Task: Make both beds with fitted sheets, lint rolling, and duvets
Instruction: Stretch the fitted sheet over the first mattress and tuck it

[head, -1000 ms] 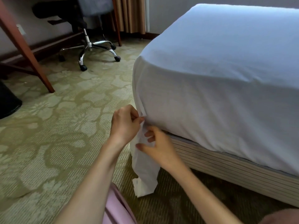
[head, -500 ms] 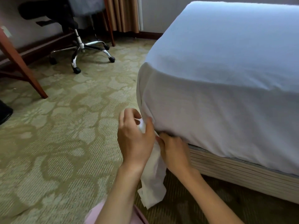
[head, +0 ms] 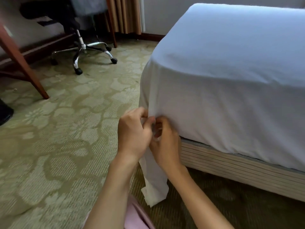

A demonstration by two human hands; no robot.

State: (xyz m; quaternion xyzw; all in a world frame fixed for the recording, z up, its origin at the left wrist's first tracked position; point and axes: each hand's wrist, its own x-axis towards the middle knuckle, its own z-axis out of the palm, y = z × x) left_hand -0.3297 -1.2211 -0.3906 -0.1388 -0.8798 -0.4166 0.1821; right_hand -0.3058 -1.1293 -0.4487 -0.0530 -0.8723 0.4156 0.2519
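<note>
A white sheet (head: 222, 90) covers the mattress on the right, pulled down over its near corner. A loose tail of the same sheet (head: 155, 184) hangs from that corner down to the carpet. My left hand (head: 133, 133) and my right hand (head: 166, 142) meet at the bottom of the corner, both with fingers curled and pinching the gathered sheet fabric between them. The fingertips are partly hidden behind each other. Below the sheet the striped bed base (head: 239, 172) shows.
A patterned green carpet (head: 57, 138) spreads to the left. A wheeled office chair (head: 85, 47) stands at the back, beside a slanted wooden desk leg (head: 28, 70). Beige curtains (head: 127, 14) hang at the back wall. A dark object (head: 5, 111) sits at the left edge.
Both hands have closed in on the corner's bottom edge, and the right hand has come out from under the mattress edge to pinch the sheet against the left. The view shifted slightly.
</note>
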